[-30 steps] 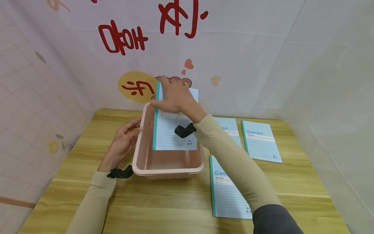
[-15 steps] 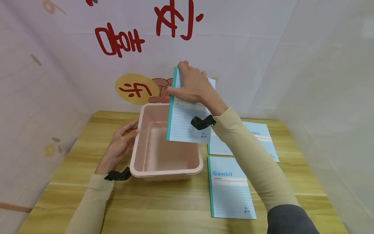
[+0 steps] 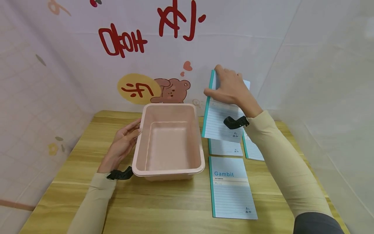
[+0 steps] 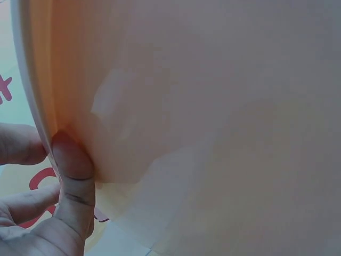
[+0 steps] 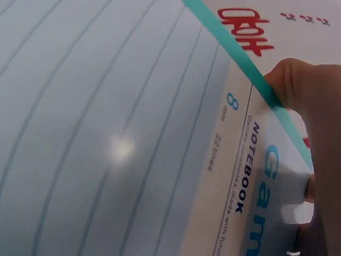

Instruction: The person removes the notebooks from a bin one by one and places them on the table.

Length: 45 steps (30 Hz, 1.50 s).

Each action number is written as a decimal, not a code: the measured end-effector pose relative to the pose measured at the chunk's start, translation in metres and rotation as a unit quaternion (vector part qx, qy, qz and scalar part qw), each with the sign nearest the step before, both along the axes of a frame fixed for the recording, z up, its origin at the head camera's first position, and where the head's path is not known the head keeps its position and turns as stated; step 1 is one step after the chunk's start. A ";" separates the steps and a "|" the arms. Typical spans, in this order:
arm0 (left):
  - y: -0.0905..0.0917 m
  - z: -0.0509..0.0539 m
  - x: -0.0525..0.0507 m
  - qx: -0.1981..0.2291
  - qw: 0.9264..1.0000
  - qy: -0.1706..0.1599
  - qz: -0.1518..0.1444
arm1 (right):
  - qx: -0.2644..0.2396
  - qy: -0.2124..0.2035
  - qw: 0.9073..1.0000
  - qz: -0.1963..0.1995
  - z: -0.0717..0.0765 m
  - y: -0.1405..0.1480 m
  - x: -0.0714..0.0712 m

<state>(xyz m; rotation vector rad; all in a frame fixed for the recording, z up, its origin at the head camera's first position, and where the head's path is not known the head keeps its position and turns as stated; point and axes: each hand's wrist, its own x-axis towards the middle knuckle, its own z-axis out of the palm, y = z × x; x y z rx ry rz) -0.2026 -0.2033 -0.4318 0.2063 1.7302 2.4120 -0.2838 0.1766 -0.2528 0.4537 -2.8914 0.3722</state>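
My right hand (image 3: 230,87) holds a light-blue notebook (image 3: 217,122) with a teal spine by its upper part. The notebook is raised above the table, to the right of a pink plastic basin (image 3: 166,146). In the right wrist view the printed cover of that notebook (image 5: 122,117) fills most of the frame, with the thumb (image 5: 295,88) at its spine. My left hand (image 3: 124,141) grips the basin's left side. Up close in the left wrist view, the thumb (image 4: 73,165) and fingers pinch its thin wall from either side. The basin has nothing inside.
On the wooden table (image 3: 163,204) right of the basin, a matching notebook (image 3: 233,191) lies in front. Another notebook (image 3: 225,148) lies behind it, partly covered by the held one. A third notebook (image 3: 252,148) is mostly behind the right arm. A printed cloth (image 3: 248,48) closes off the back.
My right hand has carried the notebook from over the basin to the right, over the notebooks on the table. The left hand and the basin stay in place.
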 end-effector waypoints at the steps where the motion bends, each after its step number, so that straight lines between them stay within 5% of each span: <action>1: 0.000 0.000 0.000 0.001 1.000 0.000 -0.002 | 0.002 -0.002 1.000 -0.002 -0.002 0.007 0.001; 19: 0.002 0.000 0.001 0.003 1.000 -0.003 0.001 | 0.046 -0.045 0.998 -0.029 -0.061 0.095 0.025; 45: 0.002 0.000 -0.001 0.001 1.000 -0.002 0.007 | 0.110 -0.121 0.986 -0.017 -0.149 0.171 0.099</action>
